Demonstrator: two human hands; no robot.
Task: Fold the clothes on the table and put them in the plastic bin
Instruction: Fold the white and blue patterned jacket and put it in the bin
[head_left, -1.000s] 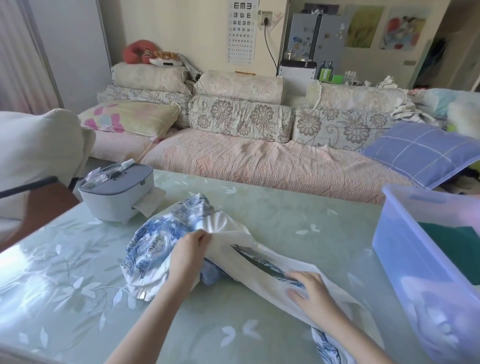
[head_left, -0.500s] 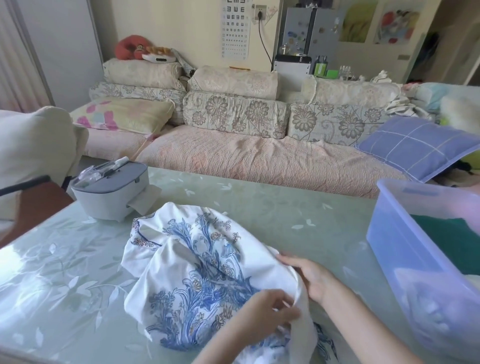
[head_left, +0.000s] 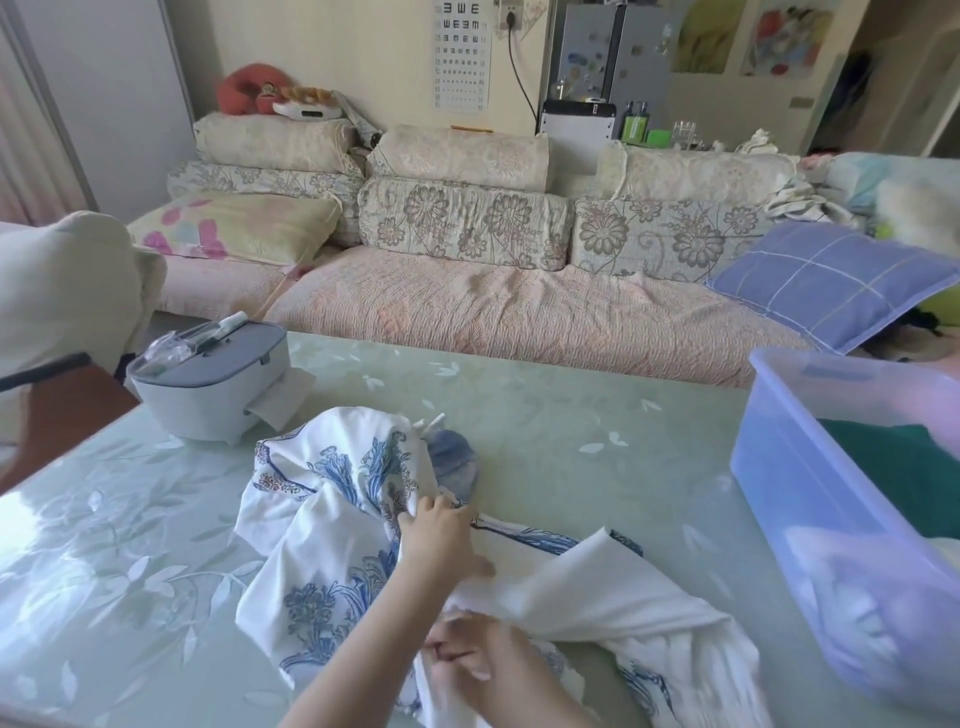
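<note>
While the white, blue-flowered garment (head_left: 332, 519) lies crumpled on the worktop (head_left: 130, 571) left of the plastic bin (head_left: 805, 519), my left grip (head_left: 441, 535) pinches its middle and my right grip (head_left: 475, 660) clenches its near edge.

grey lidded box (head_left: 208, 382) on the table's left; sofa (head_left: 519, 312) behind, blue pillow (head_left: 831, 280)

The bare left forearm reaches forward from the near edge, the left hand (head_left: 440, 538) knuckles-up with its fingertips curled into the white garment printed with blue flowers (head_left: 332, 519). Just behind it, nearer the body, the right hand (head_left: 470, 657) has its fingers bent round a bunch of the same fabric, slightly blurred.
</note>
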